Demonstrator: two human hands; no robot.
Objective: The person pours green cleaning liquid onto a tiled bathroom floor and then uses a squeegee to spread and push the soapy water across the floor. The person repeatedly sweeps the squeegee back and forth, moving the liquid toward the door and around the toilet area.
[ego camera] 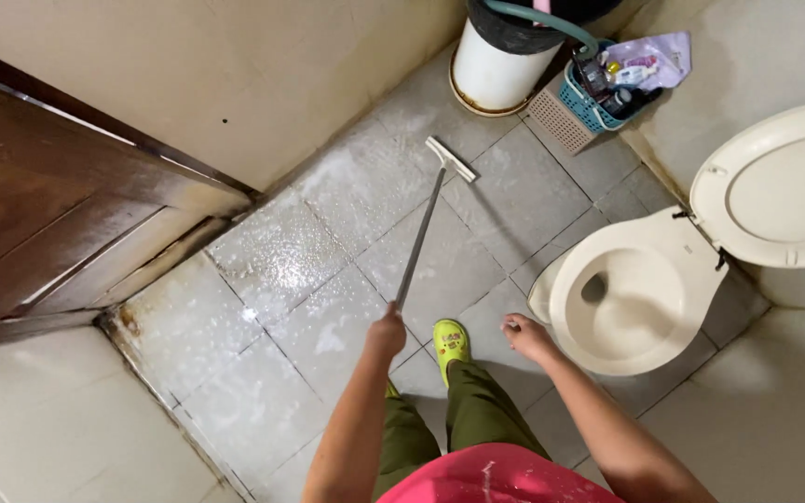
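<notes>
Your left hand [387,333] is clenched around the end of the floor brush [426,216], whose long handle slants away to its head, resting on the soapy tiled floor [263,373]. Your right hand [525,335] hangs loose, gripping nothing, beside the open toilet [635,307]. Farther off: blue basket [578,102], white bucket [500,70].

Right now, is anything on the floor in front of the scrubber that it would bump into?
Nothing lies right by the scrubber head; the soapy tiles around it are bare. Further ahead, by the wall, stand a white bucket and a blue basket. The left hand grips the handle; the right hand is free.
</notes>
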